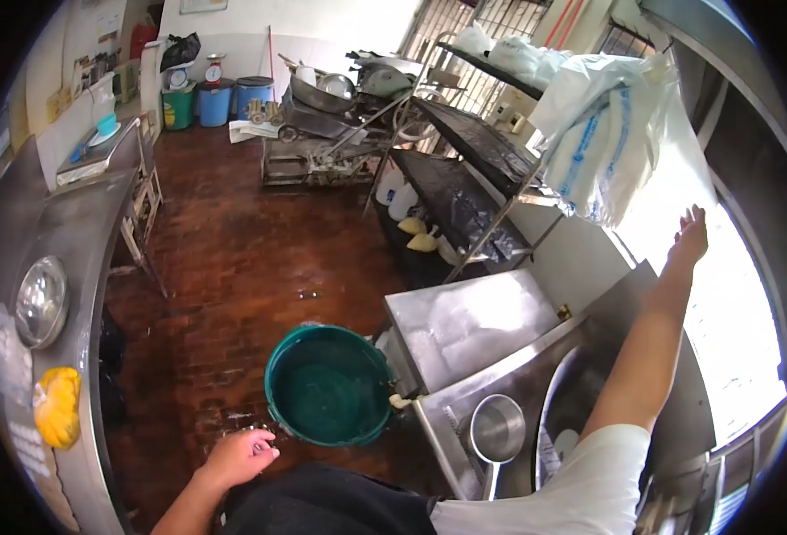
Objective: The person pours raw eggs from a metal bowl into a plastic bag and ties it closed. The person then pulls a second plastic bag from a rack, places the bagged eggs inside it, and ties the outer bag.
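Observation:
My right hand (692, 235) is raised at the far right beside the bright window, its fingers apart and nothing visible in them. Close to its left hangs a clear plastic bag (603, 147) with blue print, at the end of the shelving. My left hand (244, 456) hovers low in front of my dark apron (322, 504), loosely curled with the thumb apart and nothing seen in it. Just beyond it on the floor stands a large green tub (279, 392). A metal saucepan (498, 428) with a long handle sits on the steel counter below my right arm.
A steel counter (77, 232) on the left carries a metal bowl (41, 301) and a yellow bag (57, 407). A metal box-like surface (469, 325) stands right of the tub, before dark shelves (465, 201). Pots (322, 94) and bins (215, 102) stand at the back.

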`<state>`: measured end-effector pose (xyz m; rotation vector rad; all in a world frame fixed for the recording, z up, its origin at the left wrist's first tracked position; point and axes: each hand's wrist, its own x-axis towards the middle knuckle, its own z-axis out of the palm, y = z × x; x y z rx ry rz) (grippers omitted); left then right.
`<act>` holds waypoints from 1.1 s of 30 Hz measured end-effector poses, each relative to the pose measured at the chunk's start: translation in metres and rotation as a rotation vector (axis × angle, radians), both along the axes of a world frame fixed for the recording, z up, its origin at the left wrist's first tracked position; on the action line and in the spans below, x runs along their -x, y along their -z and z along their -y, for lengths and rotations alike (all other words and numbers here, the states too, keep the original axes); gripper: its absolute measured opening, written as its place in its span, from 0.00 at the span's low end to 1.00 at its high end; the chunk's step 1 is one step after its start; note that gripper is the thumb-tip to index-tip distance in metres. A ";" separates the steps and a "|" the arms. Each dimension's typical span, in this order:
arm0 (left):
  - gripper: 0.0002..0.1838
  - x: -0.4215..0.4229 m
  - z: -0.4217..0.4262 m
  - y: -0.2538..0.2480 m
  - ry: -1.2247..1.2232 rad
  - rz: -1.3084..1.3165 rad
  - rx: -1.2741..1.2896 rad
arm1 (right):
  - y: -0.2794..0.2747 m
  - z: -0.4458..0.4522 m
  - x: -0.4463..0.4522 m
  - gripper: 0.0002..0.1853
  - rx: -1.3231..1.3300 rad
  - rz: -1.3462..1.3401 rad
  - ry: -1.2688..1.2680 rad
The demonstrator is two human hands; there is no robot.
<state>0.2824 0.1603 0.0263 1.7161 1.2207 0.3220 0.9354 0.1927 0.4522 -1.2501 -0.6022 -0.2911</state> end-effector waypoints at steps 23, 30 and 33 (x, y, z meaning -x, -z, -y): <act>0.20 -0.024 -0.009 -0.003 0.113 -0.017 -0.098 | -0.034 -0.022 0.050 0.22 -0.293 0.413 0.118; 0.21 -0.013 -0.006 -0.003 0.071 -0.017 -0.047 | 0.031 -0.016 0.126 0.20 -0.382 0.245 0.097; 0.21 -0.011 -0.006 -0.003 0.059 0.001 -0.052 | 0.036 -0.011 0.134 0.19 -0.370 0.221 0.124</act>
